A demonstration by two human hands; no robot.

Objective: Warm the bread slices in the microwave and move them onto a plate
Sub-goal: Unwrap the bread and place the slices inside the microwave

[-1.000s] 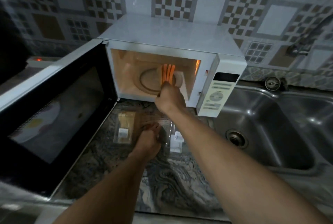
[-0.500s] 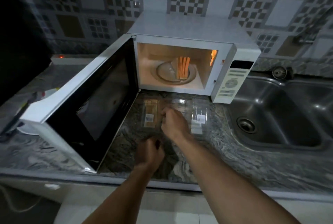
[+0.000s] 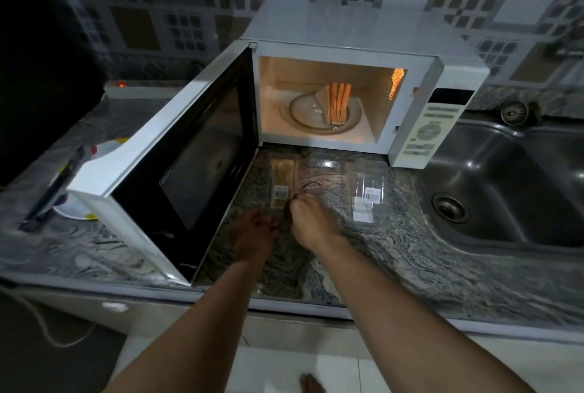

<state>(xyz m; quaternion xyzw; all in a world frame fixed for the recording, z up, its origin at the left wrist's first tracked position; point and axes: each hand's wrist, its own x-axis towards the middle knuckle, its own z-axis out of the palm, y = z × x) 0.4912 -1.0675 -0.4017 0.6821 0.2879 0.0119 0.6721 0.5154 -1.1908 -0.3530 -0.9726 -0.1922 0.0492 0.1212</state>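
The white microwave [image 3: 354, 32] stands with its door [image 3: 177, 165] swung wide to the left and its light on. Three bread slices [image 3: 338, 103] stand on edge on the glass turntable [image 3: 303, 114]. On the counter in front lies a clear bread packet [image 3: 280, 184] with pale slices and a label. My right hand [image 3: 311, 222] pinches the packet's near right corner. My left hand [image 3: 254, 231] rests just left of it, fingers curled; what it holds is hidden. A white plate [image 3: 107, 148] with coloured dots sits left, mostly behind the door.
An empty clear packet [image 3: 366, 196] lies right of the hands. A steel sink [image 3: 512, 190] fills the right side. A dark utensil [image 3: 52, 193] leans across the plate. A power strip with a red light [image 3: 121, 85] sits by the tiled wall.
My right hand left the slices in the microwave and came down to the bread packet. My left hand slid nearer to me. The view pulled back.
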